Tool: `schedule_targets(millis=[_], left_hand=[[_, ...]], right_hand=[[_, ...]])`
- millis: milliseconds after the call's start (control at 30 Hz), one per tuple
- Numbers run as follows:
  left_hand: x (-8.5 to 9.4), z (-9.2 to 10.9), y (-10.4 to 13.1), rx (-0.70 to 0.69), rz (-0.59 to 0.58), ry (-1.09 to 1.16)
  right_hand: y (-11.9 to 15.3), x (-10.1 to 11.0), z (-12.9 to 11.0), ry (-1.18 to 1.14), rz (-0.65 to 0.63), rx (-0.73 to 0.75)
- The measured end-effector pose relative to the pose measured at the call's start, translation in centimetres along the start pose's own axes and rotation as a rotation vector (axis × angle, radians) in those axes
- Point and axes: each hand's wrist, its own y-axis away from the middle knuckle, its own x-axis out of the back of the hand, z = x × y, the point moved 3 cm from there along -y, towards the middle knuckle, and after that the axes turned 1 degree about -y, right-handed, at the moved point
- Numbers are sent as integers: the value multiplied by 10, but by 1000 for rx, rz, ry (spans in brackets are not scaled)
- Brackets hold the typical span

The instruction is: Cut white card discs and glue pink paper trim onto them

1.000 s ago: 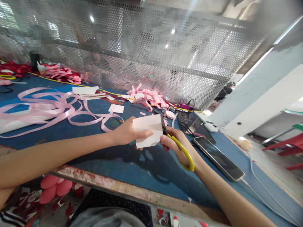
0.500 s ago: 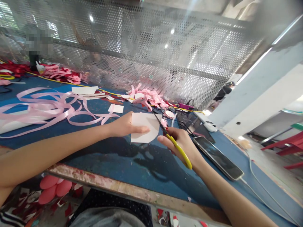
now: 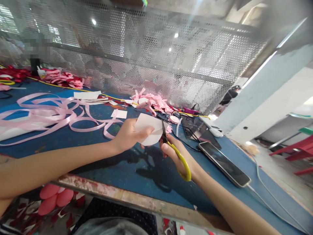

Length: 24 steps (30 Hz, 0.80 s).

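My left hand (image 3: 130, 133) pinches a white piece of paper (image 3: 149, 125) between thumb and fingers, above the blue table. The paper's lower right edge is rounded. My right hand (image 3: 174, 153) is closed on yellow-handled scissors (image 3: 181, 158); their dark blades point up and lie at the paper's right edge. Part of the blades is hard to make out against the paper. Beyond my left hand a small white paper square (image 3: 119, 114) lies flat on the table. Loops of pink ribbon (image 3: 58, 112) spread to the left.
A phone (image 3: 225, 163) with a white cable lies right of my right hand. Pink ribbon pieces (image 3: 156, 101) are heaped before the perforated metal screen (image 3: 146, 58). White sheets (image 3: 88, 95) are stacked at the back. The table's worn front edge (image 3: 122, 194) runs below my arms.
The paper has turned and tilted in my left hand. My right hand has moved left and slightly down with the scissors, whose blades now stand more upright at the paper's right edge.
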Motion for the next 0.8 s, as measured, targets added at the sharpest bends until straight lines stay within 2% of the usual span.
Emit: schedule_targets(millis=[167, 333, 633, 800], left_hand=[[0, 1, -1, 16, -41, -44], [-2, 2, 1, 30, -71, -7], [2, 7, -4, 58, -139, 2], [5, 8, -6, 57, -122, -9]], right_hand=[[1, 1, 0, -94, -81, -23], [2, 3, -3, 22, -41, 18], [1, 7, -4, 158, -12, -12], [2, 7, -7, 239, 49, -12]])
